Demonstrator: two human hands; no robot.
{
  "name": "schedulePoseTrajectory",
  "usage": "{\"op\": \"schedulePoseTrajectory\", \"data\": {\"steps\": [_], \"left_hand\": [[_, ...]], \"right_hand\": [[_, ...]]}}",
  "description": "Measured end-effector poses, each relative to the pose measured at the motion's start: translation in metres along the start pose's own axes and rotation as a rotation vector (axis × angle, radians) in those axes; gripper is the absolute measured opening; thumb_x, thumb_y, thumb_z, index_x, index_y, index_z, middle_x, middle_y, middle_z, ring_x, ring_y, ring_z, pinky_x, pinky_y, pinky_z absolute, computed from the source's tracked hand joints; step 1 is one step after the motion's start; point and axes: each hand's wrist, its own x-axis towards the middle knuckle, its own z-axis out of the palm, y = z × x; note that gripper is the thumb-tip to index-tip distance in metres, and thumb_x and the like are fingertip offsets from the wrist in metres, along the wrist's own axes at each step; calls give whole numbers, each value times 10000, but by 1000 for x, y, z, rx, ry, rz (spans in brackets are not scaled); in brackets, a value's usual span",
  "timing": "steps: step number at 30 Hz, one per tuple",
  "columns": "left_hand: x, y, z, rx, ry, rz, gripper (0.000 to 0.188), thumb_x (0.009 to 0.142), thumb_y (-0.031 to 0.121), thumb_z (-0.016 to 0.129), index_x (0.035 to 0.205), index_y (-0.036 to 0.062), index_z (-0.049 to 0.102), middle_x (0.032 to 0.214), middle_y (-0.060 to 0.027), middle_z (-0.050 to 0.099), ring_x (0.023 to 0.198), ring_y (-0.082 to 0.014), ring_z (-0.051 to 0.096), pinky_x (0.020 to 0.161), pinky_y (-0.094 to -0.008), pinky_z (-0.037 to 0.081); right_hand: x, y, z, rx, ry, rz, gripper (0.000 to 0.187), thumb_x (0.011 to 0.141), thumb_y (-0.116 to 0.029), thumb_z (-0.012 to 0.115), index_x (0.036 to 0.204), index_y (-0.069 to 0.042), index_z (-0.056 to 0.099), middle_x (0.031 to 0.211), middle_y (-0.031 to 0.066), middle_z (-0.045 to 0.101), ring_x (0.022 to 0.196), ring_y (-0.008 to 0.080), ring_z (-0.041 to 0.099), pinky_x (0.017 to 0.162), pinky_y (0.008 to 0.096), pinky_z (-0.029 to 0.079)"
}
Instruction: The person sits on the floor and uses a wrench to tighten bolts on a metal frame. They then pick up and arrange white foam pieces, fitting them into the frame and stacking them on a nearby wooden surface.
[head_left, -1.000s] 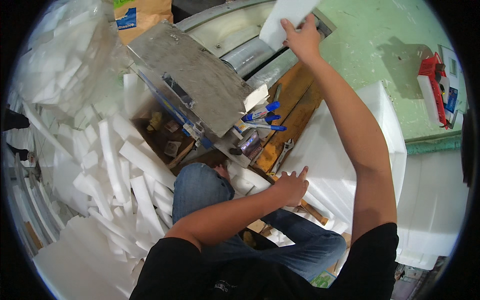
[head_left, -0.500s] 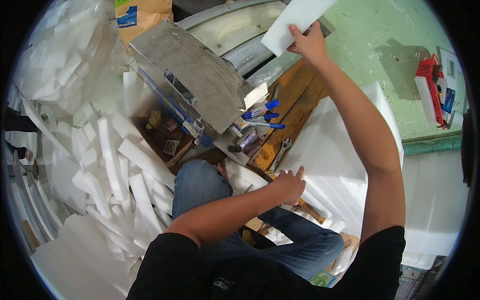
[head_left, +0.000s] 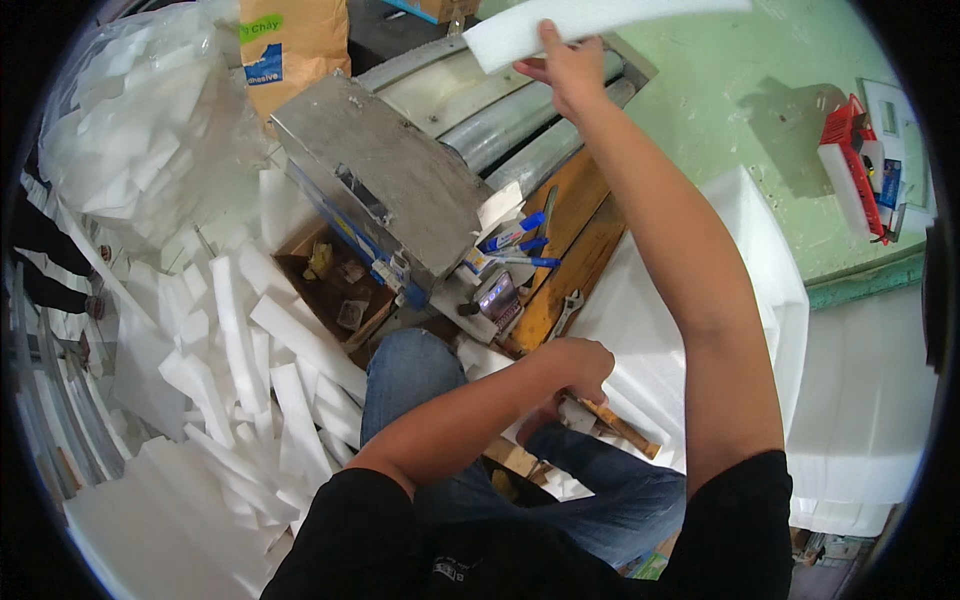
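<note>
My right hand (head_left: 572, 72) is raised at the top, closed on a long white foam strip (head_left: 620, 18), with the thumb across its face. The strip is above metal rollers (head_left: 520, 118) beside a grey machine housing (head_left: 385, 170). My left hand (head_left: 582, 368) is closed low in the middle, close to a large white foam block (head_left: 690, 330). Its fingers are curled under, so what they hold, if anything, is hidden. A wooden-handled tool (head_left: 628, 430) lies just below it. An adjustable wrench (head_left: 567, 312) rests on the wooden board (head_left: 572, 240) behind it.
Loose foam strips (head_left: 290, 400) are heaped at left, below a clear bag (head_left: 140, 130) of foam pieces. Blue markers (head_left: 520, 240) stand by the housing near an open cardboard box (head_left: 335, 285). A red basket (head_left: 850, 150) is far right. Another person's legs (head_left: 50, 250) show far left.
My right hand has moved left with the foam strip, which now lies more level across the top. My left hand's outstretched index finger has curled in. The whole view has shifted slightly.
</note>
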Motion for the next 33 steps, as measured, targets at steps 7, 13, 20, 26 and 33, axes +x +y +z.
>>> {"op": "schedulePoseTrajectory", "data": {"steps": [7,13,20,26,33], "left_hand": [[-32,2,-69,-571,357,258,306,982,306,694,997,2,660,887,-155,727,830,-252,727,732,-362,573],[-5,-7,-136,-1614,777,640,356,1080,358,503,1286,92,620,1125,-95,729,983,-228,713,892,-436,570],[-11,-5,-148,-2054,812,742,594,1093,571,386,1390,74,522,1309,-70,630,1217,-260,599,1054,-429,465],[-11,-27,-152,-2086,955,851,521,1061,434,569,1439,85,488,1387,-79,595,1325,-289,534,1140,-482,411],[18,-12,-134,-2005,1125,852,476,1016,458,639,1340,128,525,1396,-33,577,1348,-221,511,1120,-460,400]], "right_hand": [[-60,-120,-53,216,-62,210,470,1098,-310,533,1319,104,501,1194,217,638,1044,303,692,956,420,623],[-127,-136,-103,553,-301,369,485,1093,-382,524,1314,49,557,1146,167,683,1013,259,692,856,375,603],[-280,-107,-149,1076,37,394,298,992,-259,623,1214,-61,628,962,90,634,736,153,578,448,199,403],[-296,-139,-186,1245,54,106,331,1052,-248,530,1262,8,529,977,163,564,646,140,602,564,260,532],[-189,-80,-121,186,240,60,408,1020,-193,674,1347,-40,483,1231,117,605,1020,309,652,865,486,608]]}}
